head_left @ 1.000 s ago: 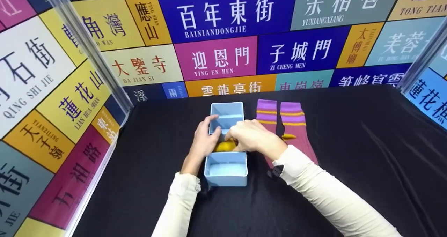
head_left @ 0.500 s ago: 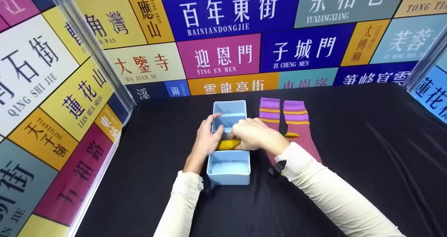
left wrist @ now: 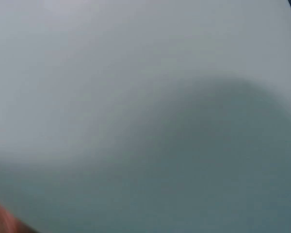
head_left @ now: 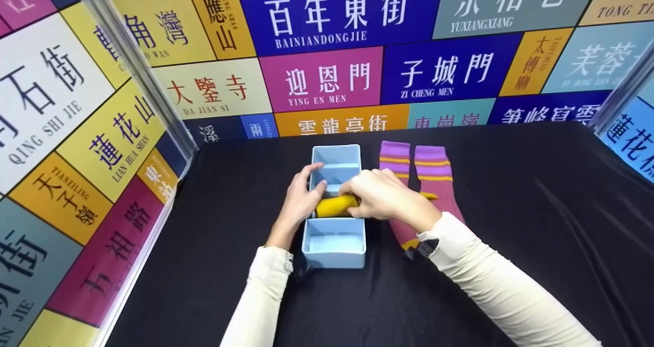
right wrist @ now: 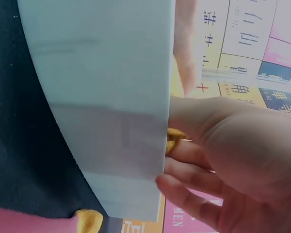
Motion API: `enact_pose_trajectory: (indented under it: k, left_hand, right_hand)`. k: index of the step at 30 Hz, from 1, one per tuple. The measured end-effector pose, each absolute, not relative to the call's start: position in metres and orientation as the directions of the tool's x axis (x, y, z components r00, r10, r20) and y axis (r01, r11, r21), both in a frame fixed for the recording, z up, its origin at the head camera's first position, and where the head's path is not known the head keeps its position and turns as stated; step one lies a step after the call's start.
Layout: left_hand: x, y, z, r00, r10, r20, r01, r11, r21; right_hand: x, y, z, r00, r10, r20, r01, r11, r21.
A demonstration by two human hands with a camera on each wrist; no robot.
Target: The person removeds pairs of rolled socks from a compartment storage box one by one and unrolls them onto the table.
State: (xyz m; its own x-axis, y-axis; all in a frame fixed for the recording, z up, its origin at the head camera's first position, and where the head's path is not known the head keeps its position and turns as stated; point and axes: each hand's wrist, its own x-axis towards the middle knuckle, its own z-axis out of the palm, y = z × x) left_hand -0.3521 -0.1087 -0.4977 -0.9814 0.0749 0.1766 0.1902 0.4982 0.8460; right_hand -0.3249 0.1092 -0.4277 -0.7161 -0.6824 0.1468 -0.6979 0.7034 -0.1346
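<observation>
A rolled yellow fabric bundle (head_left: 335,205) is gripped by the curled right hand (head_left: 379,198) inside the middle compartment of one light-blue plastic three-compartment box (head_left: 334,245). The left hand (head_left: 299,202) is rested against the box's left wall, fingers relaxed. Two purple striped socks (head_left: 434,178) are laid flat beside the box on the black tabletop (head_left: 511,209).

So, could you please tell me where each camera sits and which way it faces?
Head: on the head, looking forward and down at the box, the yellow sock in its middle compartment, the purple socks on the black cloth; left hand, right hand and sleeves show.
Left wrist: pressed close to a blurred pale surface; a sliver of skin at the corner.
Right wrist: beside the box wall, facing the signs; right hand shows.
Head and right wrist share box, yellow sock and right hand.
</observation>
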Motion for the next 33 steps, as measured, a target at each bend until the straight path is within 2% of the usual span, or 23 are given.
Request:
enact_pose_trajectory:
  k: [14, 22, 29, 33]
  left_hand:
    - [-0.355, -0.114, -0.502, -0.986, 0.086, 0.144, 0.166, 0.372, 0.913]
    - [-0.354, -0.114, -0.502, -0.987, 0.074, 0.140, 0.157, 0.384, 0.910]
    - [-0.353, -0.113, -0.502, -0.989, 0.060, 0.135, 0.148, 0.408, 0.901]
    - [-0.353, -0.113, -0.501, -0.989, 0.059, 0.133, 0.146, 0.414, 0.898]
  right_hand:
    - [-0.317, 0.125, -0.433, -0.702, -0.651, 0.289, -0.712, 0.658, -0.245]
    - [-0.317, 0.132, -0.434, -0.680, -0.636, 0.366, -0.733, 0.586, -0.345]
    - [-0.316, 0.137, -0.431, -0.700, -0.594, 0.397, -0.714, 0.571, -0.405]
    - [-0.316, 0.143, -0.431, -0.679, -0.586, 0.443, -0.734, 0.519, -0.439]
